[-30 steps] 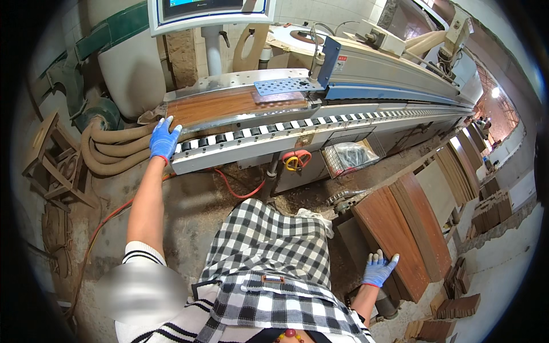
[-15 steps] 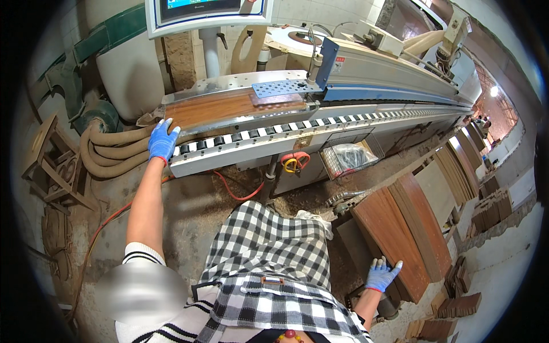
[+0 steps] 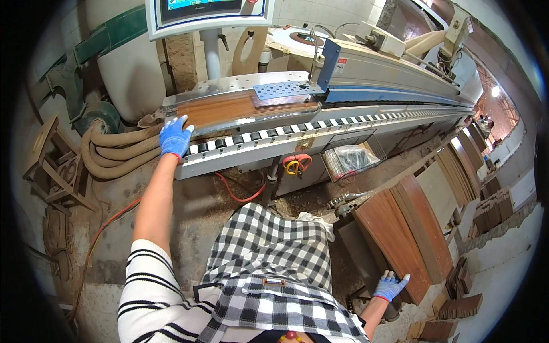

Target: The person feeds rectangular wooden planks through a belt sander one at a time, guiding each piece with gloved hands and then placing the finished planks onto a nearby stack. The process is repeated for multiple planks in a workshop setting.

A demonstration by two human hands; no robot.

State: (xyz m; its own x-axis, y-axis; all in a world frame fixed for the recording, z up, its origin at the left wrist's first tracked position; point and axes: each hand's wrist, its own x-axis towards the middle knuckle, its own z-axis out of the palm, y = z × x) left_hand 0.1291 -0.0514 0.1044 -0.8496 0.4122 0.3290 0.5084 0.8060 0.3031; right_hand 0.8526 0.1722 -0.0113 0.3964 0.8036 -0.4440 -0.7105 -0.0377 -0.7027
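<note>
My left hand [image 3: 176,138], in a blue glove with a red cuff, presses its stretched fingers against the left end of a brown wood-grain panel [image 3: 217,110]. That panel lies flat on the infeed of a long woodworking machine [image 3: 389,71], its far end under a blue perforated plate [image 3: 286,89]. Low on the right, my gloved right hand [image 3: 391,286] has its fingers spread beside the near end of a stack of reddish-brown boards [image 3: 394,237]. Whether its fingertips touch the stack I cannot tell.
A row of black and white rollers [image 3: 255,136] runs along the machine's front. Red-handled scissors [image 3: 297,164] hang below it, beside a wire basket [image 3: 351,157]. Ribbed hoses [image 3: 117,154] and a wooden stool [image 3: 54,166] stand at left. A control screen [image 3: 209,11] is above.
The wood-grain panel has slid to the right along the machine, and my left hand has moved right with it. My right hand has shifted slightly down and to the right.
</note>
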